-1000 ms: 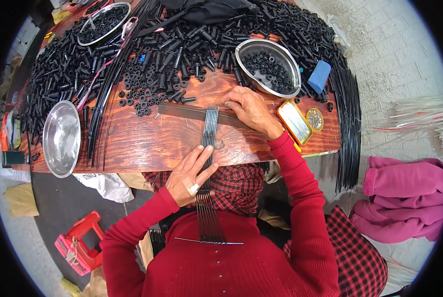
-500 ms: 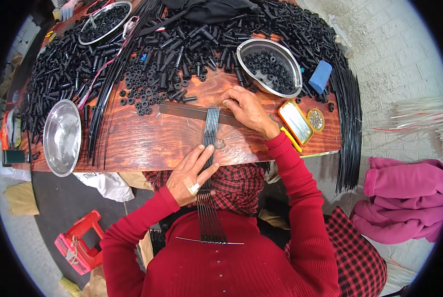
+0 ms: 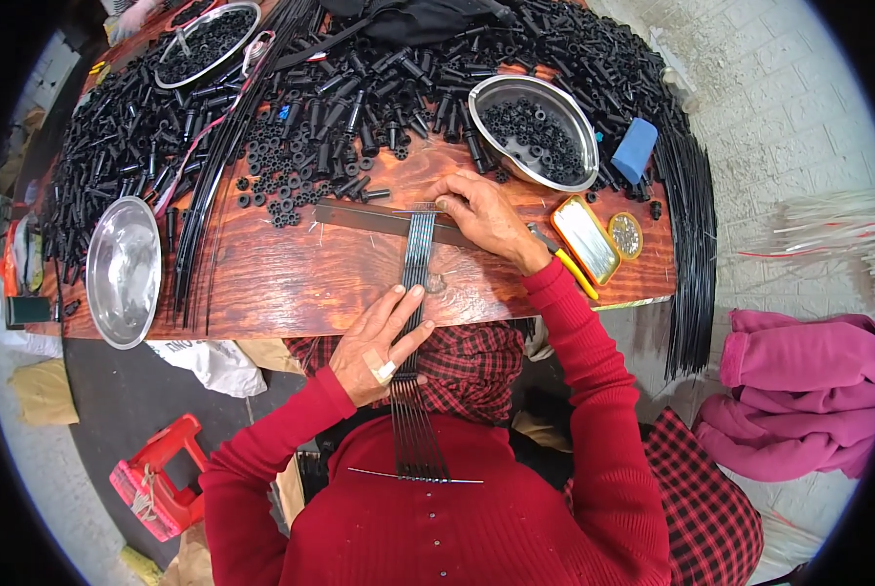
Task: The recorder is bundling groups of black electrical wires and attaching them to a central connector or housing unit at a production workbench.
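A row of thin black rods (image 3: 419,249) runs from the table over its front edge towards my chest. Their near ends fan out and meet a thin metal crosspiece (image 3: 369,473) lying across them. My left hand (image 3: 374,347), with a pale bandage on it, lies on the rods at the table edge, its fingers stretched out and spread. At the far ends, my right hand (image 3: 486,217) is closed in a pinch on a thin wire (image 3: 420,211) that crosses the rods; its fingertips partly hide it. Beneath the rods lies a flat dark bar (image 3: 359,217).
Black tubes (image 3: 359,112) and small rings heap across the table's far side. A steel bowl (image 3: 588,176) of rings stands beyond my right hand. Near my right wrist lie a yellow-handled tool (image 3: 576,274), a yellow tin (image 3: 586,239) and a blue block (image 3: 634,151). An oval metal dish (image 3: 123,273) sits left.
My right fingertips have shifted very slightly at the far ends of the rods. My left hand stays in place. At the far left, another person's hand has moved a little.
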The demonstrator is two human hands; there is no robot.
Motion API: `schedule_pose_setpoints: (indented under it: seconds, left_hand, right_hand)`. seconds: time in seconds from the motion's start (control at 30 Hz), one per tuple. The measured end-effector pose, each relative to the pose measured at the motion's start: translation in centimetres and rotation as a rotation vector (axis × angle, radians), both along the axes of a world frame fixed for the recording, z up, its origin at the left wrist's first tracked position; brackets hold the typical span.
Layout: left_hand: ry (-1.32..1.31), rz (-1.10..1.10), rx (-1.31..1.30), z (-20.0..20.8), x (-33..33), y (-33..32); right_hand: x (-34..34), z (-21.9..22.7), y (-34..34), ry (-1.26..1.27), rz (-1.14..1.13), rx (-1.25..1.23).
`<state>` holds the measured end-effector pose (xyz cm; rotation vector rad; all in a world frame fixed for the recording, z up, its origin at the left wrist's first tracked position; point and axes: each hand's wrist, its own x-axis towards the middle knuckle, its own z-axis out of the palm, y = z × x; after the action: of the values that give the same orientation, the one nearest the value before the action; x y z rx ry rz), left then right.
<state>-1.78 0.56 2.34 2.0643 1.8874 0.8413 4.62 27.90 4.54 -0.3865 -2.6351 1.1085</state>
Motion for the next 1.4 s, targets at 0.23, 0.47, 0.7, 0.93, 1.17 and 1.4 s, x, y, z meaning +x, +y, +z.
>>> schedule_pose_setpoints:
  seconds: [0.23,0.47,0.7,0.93,1.17,1.4]
  left_hand:
    - [0.003,0.004,-0.020,0.5,0.2,0.0]
    - [0.020,0.001,-0.003,0.2,0.1,0.0]
    - [0.041,0.002,0.025,0.3,0.1,-0.1]
    - [0.082,0.007,0.032,0.7,0.8,-0.4]
    - [-0.043,0.021,0.093,-0.6,0.8,-0.5]
    - [0.122,-0.003,0.053,-1.9,0.4,-0.3]
  right_hand:
    - [-0.1,-0.4,-0.4,0.026,0.013,0.038]
    - [-1.0,-0.3,-1.3,0.203,0.068,-0.016]
    - [2.5,0.9,-0.7,0.167,-0.159,0.174]
    - [5.7,2.7,-3.7,0.244,-0.113,0.349]
    - [10.1,5.6,-13.2,0.035,0.439,-0.145]
    - [11.0,4.7,-15.7,0.200,0.415,0.097]
